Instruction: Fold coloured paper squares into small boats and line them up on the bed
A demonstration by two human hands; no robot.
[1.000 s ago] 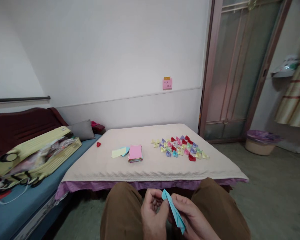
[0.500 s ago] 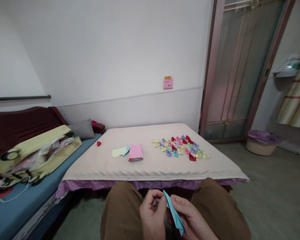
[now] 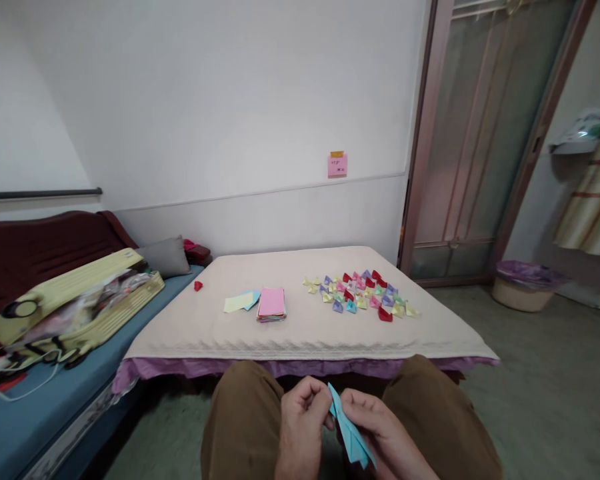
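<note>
Between my knees I hold a folded light-blue paper [image 3: 349, 432]. My left hand [image 3: 303, 427] pinches its upper edge with curled fingers, and my right hand [image 3: 383, 433] grips it from the right side. In front of me stands a low table [image 3: 305, 333] under a cream cloth. On it lie a stack of coloured paper with a pink top sheet [image 3: 271, 304], loose yellow and blue sheets [image 3: 240, 303], a group of several small folded paper pieces in many colours [image 3: 363, 293], and one red piece apart [image 3: 197, 286].
A blue-cushioned sofa [image 3: 35, 400] at left holds a yellow bag [image 3: 65, 307] and a grey pillow [image 3: 167, 259]. A pink note [image 3: 337, 164] is stuck on the wall. A glazed door [image 3: 475, 140] and a lined bin [image 3: 524, 285] are at right.
My left hand's fingers closed onto the top edge of the blue paper, and the paper shifted slightly lower. The camera view tilted a little.
</note>
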